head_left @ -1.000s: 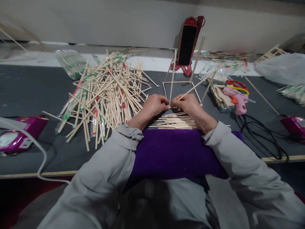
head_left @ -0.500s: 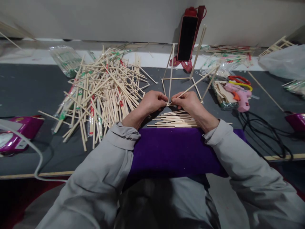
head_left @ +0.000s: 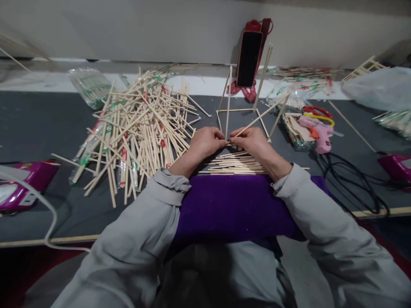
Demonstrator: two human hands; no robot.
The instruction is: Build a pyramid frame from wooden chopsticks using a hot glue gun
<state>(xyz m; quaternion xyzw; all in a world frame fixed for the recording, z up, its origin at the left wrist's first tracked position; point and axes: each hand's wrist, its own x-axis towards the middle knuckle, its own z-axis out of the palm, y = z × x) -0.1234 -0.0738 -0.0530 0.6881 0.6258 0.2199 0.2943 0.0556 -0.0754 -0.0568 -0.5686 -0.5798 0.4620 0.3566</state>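
An open frame of wooden chopsticks (head_left: pixel 236 111) stands on the dark tabletop, with uprights and a base joined at the corners. At its near left corner, the fingers of my left hand (head_left: pixel 208 142) are pinched on the frame's joint, which they partly hide. Close beside it, my right hand (head_left: pixel 251 141) is closed on a slanting chopstick (head_left: pixel 261 116) that rises to the right, its lower end at the same corner. Several loose chopsticks (head_left: pixel 237 164) lie in a row just below both hands, in front of a purple cloth (head_left: pixel 234 205).
A big heap of chopsticks (head_left: pixel 150 119), some still wrapped, spreads on the left. To the right are a pink glue gun (head_left: pixel 321 132), red-handled pliers (head_left: pixel 317 112) and a black cable (head_left: pixel 346 179). A phone (head_left: pixel 249 57) leans against a red bottle (head_left: pixel 253 25) behind the frame.
The whole view has shifted slightly. Both hands stay at the same corner of the frame, their fingertips a little closer together around the joint.
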